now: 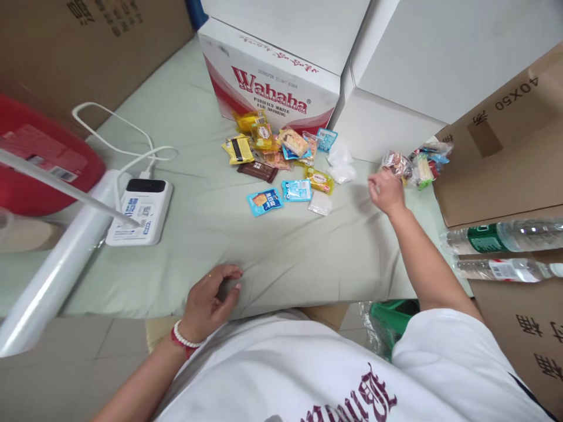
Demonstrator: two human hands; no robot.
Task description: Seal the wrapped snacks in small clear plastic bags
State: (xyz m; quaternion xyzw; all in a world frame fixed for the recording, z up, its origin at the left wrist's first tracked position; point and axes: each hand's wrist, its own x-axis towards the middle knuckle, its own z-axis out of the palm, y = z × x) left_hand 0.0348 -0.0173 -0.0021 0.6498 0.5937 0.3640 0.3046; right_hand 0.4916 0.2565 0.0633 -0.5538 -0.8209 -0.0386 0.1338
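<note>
My left hand (211,302) rests near the front edge of the cloth-covered table (206,234), fingers loosely curved and thumb apart, with nothing between them. To the right, my right hand (387,190) is closed, its fingers curled beside a clear-wrapped brown snack (397,163). Whether anything sits inside those fingers is hidden. Just past it lies a small pile of colourful snack packets (424,170). In the middle is a larger pile, with yellow packets (240,149), a brown packet (258,171) and blue packets (265,201). White clear-wrapped pieces (341,164) lie between the two piles.
A Wahaha water carton (272,88) and white boxes (396,53) stand behind the snacks. At left are a power bank (149,220) with a white cable, a plastic film roll (57,264) and a red container (44,158). Water bottles (514,235) lie at right by a cardboard box (505,164).
</note>
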